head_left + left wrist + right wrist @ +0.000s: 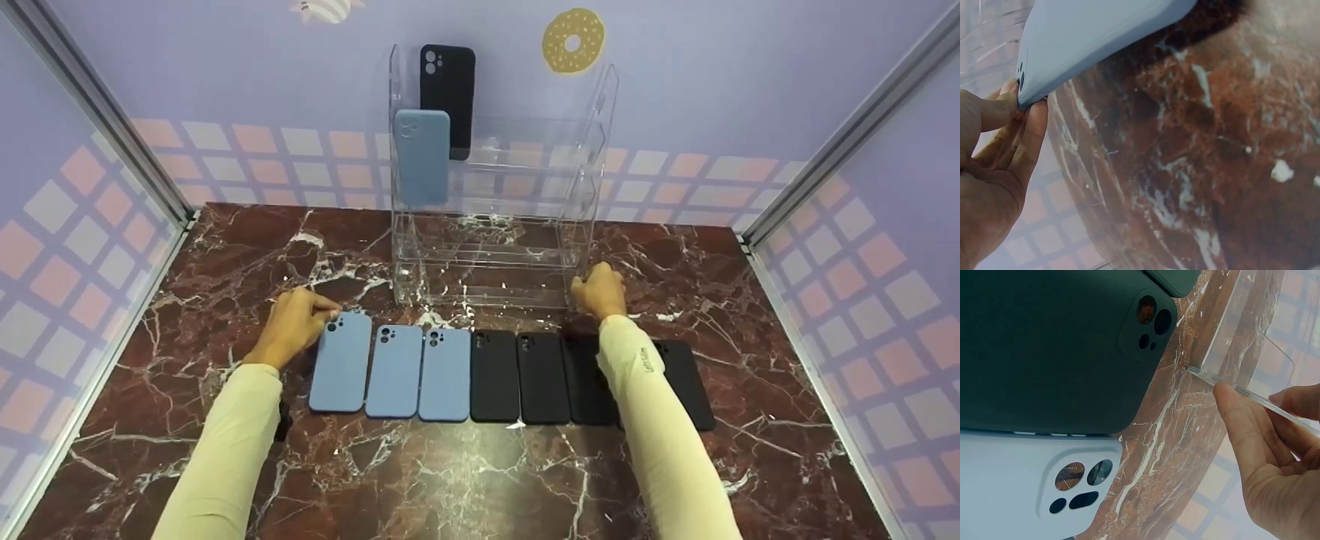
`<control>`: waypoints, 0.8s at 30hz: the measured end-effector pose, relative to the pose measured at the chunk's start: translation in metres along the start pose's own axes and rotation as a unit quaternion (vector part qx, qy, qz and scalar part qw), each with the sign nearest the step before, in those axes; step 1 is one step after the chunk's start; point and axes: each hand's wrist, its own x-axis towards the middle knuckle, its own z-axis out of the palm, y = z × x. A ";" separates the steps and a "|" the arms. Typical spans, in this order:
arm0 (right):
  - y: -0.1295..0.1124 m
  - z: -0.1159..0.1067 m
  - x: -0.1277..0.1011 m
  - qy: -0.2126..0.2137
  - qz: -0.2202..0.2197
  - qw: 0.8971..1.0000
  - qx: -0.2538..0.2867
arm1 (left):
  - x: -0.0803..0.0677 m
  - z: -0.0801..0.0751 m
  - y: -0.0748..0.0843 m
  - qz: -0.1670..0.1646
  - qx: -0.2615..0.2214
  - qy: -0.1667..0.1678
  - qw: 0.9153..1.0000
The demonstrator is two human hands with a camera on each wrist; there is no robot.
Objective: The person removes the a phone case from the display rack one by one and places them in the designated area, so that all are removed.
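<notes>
My left hand [294, 321] pinches the camera-end corner of the leftmost light-blue phone case [342, 367]. The left wrist view shows the thumb and fingers on that corner, with the case [1095, 39] tilted up off the marble surface. My right hand [601, 291] grips the lower right side of a clear stepped display rack [495, 276]; in the right wrist view, thumb and fingers pinch the edge of its clear panel [1241, 391]. On the rack's left side stand a black phone case [454, 90] and, in front and lower, a blue one [424, 161].
Two more blue cases [395, 375] and several black cases [495, 379] lie in a row on the marble tabletop [480, 480]. My right forearm partly covers the black ones. A pale case [1010, 489] shows low in the right wrist view. Patterned walls [255, 67] enclose the table.
</notes>
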 end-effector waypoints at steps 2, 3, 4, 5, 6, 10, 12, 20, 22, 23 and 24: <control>0.000 0.000 0.000 0.005 -0.004 1.000 0.001 | 0.000 0.002 -0.001 -0.004 0.002 -0.004 1.000; 0.000 0.001 0.000 0.006 -0.004 1.000 0.002 | 0.000 0.003 -0.002 -0.005 0.002 -0.006 1.000; 0.000 0.001 0.000 0.007 -0.004 1.000 0.001 | 0.000 0.004 -0.003 -0.006 0.002 -0.008 1.000; 0.000 0.001 0.001 0.007 -0.003 1.000 0.000 | 0.000 0.005 -0.004 -0.006 0.002 -0.008 1.000; 0.000 0.001 0.001 0.007 -0.002 1.000 -0.001 | 0.000 0.005 -0.005 -0.007 0.003 -0.009 1.000; 0.000 0.001 0.001 0.004 0.001 1.000 -0.004 | 0.000 0.009 -0.007 -0.008 0.002 -0.011 1.000; 0.000 0.001 0.001 0.003 0.002 1.000 -0.005 | 0.000 0.009 -0.007 -0.009 0.000 -0.013 1.000; -0.001 0.000 0.000 0.000 0.005 1.000 -0.002 | 0.000 0.011 -0.008 -0.008 -0.004 -0.012 1.000; -0.001 0.000 0.000 0.000 0.005 1.000 -0.002 | 0.000 0.011 -0.008 -0.008 -0.003 -0.012 1.000; -0.001 0.000 0.000 -0.001 0.006 1.000 -0.002 | 0.000 0.011 -0.008 -0.008 -0.002 -0.013 1.000; -0.001 0.000 0.000 0.000 0.007 1.000 -0.001 | 0.001 0.011 -0.008 -0.009 -0.002 -0.015 1.000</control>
